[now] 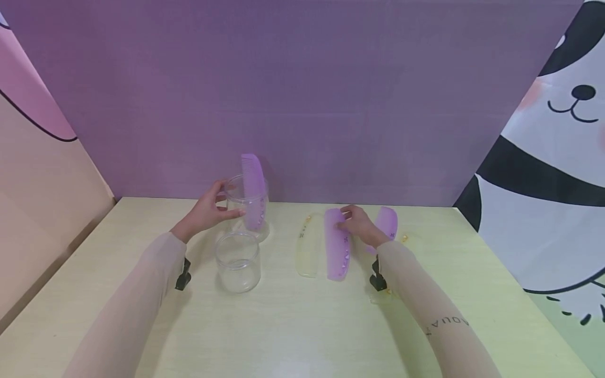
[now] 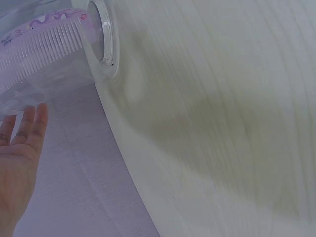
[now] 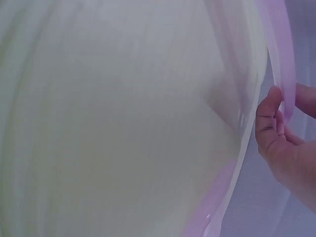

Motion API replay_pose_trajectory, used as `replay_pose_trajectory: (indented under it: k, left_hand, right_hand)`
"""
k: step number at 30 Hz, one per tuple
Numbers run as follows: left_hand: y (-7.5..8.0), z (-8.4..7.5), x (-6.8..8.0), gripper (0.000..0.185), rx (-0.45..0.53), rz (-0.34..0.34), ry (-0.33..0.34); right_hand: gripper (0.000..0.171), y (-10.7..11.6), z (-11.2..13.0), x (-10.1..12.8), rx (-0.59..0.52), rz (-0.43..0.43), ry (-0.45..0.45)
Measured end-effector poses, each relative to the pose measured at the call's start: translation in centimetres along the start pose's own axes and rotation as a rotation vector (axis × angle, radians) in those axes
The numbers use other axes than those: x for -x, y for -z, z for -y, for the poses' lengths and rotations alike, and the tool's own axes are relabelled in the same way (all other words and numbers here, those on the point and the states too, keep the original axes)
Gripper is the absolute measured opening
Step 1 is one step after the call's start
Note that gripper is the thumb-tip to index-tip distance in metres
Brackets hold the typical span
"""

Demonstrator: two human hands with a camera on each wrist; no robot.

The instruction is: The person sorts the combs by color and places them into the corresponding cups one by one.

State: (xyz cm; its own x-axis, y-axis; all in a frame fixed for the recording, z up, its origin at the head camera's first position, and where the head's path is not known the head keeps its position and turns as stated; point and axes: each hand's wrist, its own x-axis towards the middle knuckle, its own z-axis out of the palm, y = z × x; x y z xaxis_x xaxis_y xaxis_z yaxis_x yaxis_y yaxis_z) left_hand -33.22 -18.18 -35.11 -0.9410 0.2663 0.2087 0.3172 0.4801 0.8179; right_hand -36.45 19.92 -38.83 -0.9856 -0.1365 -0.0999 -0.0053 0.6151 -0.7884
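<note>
My left hand (image 1: 206, 210) holds a clear cup (image 1: 232, 210) near the table's back edge, thumb in front and fingers at its far left side. Inside that cup a purple comb (image 1: 252, 178) stands upright, its teeth facing left and its top above the rim; the left wrist view shows the same comb (image 2: 44, 42) through the wall. With thumb and fingers, my right hand (image 1: 359, 224) pinches the far end of another purple comb (image 1: 337, 257). In the right wrist view this comb (image 3: 284, 44) sits between the thumb and fingertips.
A second clear cup (image 1: 238, 275) stands in front of the held one. Beside the pinched comb lies a pale yellow see-through comb (image 1: 308, 252). Another purple comb (image 1: 388, 223) lies past my right wrist, with a faint yellowish comb (image 1: 413, 242) to its right. A purple wall (image 1: 302, 105) rises behind the table.
</note>
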Motion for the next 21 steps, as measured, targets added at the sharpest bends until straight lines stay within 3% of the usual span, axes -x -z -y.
replay_pose_trajectory:
  k: [6, 13, 21]
  left_hand:
    - [0.1, -2.4, 1.1, 0.086, 0.019, 0.017, 0.007]
    - [-0.1, -0.2, -0.1, 0.09, 0.026, 0.014, -0.002]
    - [0.0, 0.0, 0.0, 0.092, 0.017, 0.006, -0.007]
  right_hand:
    - [0.052, 0.2, 0.2, 0.2, -0.085, -0.015, -0.002]
    - [0.048, 0.6, 0.7, 0.6, -0.137, -0.015, 0.018]
    - [0.05, 1.0, 2.4, 0.9, -0.226, -0.017, 0.041]
